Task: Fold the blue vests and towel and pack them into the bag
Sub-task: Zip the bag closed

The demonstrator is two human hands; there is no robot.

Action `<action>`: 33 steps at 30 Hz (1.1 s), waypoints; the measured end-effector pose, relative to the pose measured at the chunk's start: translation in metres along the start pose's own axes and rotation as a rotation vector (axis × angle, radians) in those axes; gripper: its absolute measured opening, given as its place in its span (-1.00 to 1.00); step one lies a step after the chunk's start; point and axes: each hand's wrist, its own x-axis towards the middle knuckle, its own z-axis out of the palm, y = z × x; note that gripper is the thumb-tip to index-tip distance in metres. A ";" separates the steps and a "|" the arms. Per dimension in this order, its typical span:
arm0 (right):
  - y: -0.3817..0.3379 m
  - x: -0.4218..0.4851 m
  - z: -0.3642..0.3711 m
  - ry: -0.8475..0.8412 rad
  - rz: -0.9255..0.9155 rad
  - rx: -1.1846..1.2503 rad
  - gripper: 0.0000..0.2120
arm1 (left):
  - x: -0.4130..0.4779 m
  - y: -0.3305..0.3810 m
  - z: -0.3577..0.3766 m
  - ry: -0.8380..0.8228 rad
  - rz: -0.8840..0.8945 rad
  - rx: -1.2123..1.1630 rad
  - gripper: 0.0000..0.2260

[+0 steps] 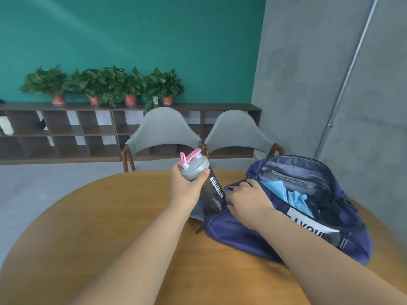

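Note:
A dark blue bag (242,234) lies open on the round wooden table (99,216), right of centre. Light blue folded cloth (295,198) shows inside its main compartment. My left hand (187,183) grips the grey lid of a dark shaker bottle (214,192) with a pink flip cap; the bottle leans with its base in the bag's side pocket. My right hand (248,201) grips the bag's fabric at the edge of that pocket, right beside the bottle.
Two grey chairs (163,130) stand behind the table. Behind them a low wooden shelf (66,133) carries several potted plants. A grey wall with a metal pipe (343,84) rises at the right.

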 end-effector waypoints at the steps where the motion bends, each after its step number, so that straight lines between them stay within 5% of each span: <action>1: 0.000 -0.005 0.003 0.024 -0.007 0.003 -0.74 | -0.002 -0.003 0.002 -0.012 -0.030 -0.034 -0.38; 6: -0.004 -0.033 0.035 0.358 0.009 0.095 -0.83 | -0.010 -0.023 0.000 -0.065 -0.193 -0.145 -0.12; 15: 0.007 -0.052 0.034 0.566 0.344 0.439 -0.90 | -0.019 -0.054 -0.029 -0.330 -0.285 -0.141 -0.36; 21: 0.025 -0.038 0.012 0.070 0.791 0.613 -0.19 | -0.021 -0.056 -0.045 -0.421 -0.232 -0.099 -0.31; 26: 0.039 -0.034 0.003 -0.164 0.725 0.689 -0.39 | -0.022 -0.055 -0.054 -0.432 -0.222 -0.098 -0.28; 33: 0.052 -0.025 0.002 -0.107 0.639 0.807 -0.65 | -0.023 -0.056 -0.056 -0.494 -0.229 -0.055 -0.29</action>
